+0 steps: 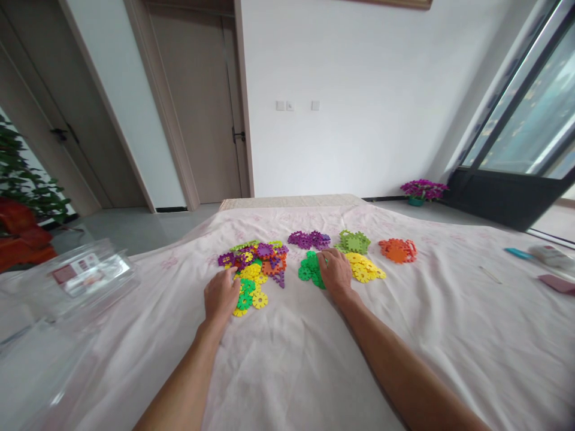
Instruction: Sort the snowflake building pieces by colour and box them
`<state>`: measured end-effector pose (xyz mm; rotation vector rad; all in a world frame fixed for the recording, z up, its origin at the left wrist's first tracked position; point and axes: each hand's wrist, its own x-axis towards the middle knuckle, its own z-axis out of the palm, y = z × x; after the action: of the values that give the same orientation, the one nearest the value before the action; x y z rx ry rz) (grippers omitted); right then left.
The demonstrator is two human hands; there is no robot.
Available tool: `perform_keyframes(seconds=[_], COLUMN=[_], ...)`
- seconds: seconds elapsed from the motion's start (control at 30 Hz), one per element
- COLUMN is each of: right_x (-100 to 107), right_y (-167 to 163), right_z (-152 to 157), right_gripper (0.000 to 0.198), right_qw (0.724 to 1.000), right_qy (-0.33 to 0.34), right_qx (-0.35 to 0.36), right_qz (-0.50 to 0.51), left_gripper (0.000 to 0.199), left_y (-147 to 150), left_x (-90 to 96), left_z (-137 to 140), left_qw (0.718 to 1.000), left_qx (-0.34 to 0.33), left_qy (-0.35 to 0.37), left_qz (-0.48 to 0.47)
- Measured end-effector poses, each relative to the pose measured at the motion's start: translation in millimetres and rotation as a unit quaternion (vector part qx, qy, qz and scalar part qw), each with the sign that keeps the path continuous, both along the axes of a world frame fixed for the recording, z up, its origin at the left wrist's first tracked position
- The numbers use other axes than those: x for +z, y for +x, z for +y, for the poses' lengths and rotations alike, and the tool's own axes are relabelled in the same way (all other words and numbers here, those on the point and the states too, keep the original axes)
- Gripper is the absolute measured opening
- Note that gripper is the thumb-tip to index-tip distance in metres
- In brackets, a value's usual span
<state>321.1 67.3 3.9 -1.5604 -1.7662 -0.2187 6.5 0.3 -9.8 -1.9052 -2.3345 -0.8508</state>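
Now, clear box (101,278) w/ label (83,269) sits mid-L of frame; your L hand (221,294) curls at mixed pile (273,266), R hand (338,274) over green discs (309,269); can't tell if fingers pinch.

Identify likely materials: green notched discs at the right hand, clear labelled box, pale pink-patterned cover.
Green notched discs: probably moulded plastic, low-gloss; uniform colour, crisp notches.
Clear labelled box: likely thin, glossy plastic; see-through, bright highlights.
Pale pink-patterned cover: matt fabric, fibre unclear; soft wrinkles.
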Motion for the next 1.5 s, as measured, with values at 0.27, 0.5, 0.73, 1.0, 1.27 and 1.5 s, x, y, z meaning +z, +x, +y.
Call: perform_keyframes(seconds=[0.27,0.5,0.73,1.0,1.27,1.5], right_x=[9,18,12,11,7,18], right_y=[-26,-71,-77,-82,-64,4], right_z=[-19,-55,-60,-59,-39,-2], right_gripper=[0.023,0.035,0.04,0.025,0.031,0.034], right_qw=[0.976,0.901,0.872,0.873,0.945,0.998], right_qy=[0.014,-0.052,-0.072,-0.048,-0.029,-0.042], right_qx=[0.21,0.398,0.44,0.454,0.303,0.022], right_qz=[-0.055,-0.165,-0.2,-0.173,-0.119,-0.039], left_gripper=[0.038,0.038,0.039,0.039,0.039,0.04], left_y=[0,-1,0,0,-1,0], left_x=[0.4,-2.3,-1.3,-1.5,-2.7,0.6], left_z=[0,1,1,1,2,0], left_qw=[1.0,1.0,1.0,1.0,1.0,1.0], left_qx=[0.002,0.002,0.005,0.003,0.001,0.001], left_qy=[-0.001,0.003,-0.003,-0.002,-0.005,-0.011], left_qz=[-0.005,-0.009,-0.013,-0.005,0.005,0.003])
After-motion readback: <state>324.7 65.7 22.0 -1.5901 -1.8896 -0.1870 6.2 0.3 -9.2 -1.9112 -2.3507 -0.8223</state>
